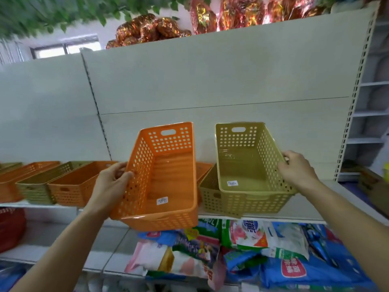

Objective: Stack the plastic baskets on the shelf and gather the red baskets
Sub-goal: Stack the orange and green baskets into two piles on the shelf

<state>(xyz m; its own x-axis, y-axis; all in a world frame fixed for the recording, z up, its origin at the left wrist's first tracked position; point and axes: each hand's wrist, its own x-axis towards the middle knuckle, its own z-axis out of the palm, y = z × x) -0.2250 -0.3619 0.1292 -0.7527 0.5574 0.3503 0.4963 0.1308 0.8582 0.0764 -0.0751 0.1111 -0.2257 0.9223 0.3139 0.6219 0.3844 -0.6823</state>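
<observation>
My left hand grips the left rim of an orange perforated basket, lifted and tilted toward me in front of the shelf. My right hand holds the right rim of a tan basket, which sits tilted inside another tan basket on the shelf. Another orange basket shows partly behind, between the two. On the shelf's left stand more baskets in a row: orange, tan and orange.
Red baskets sit on the lower shelf at far left. Several colourful packets fill the lower shelf under the baskets. Foil-wrapped goods lie on top of the shelving. A white back panel rises behind.
</observation>
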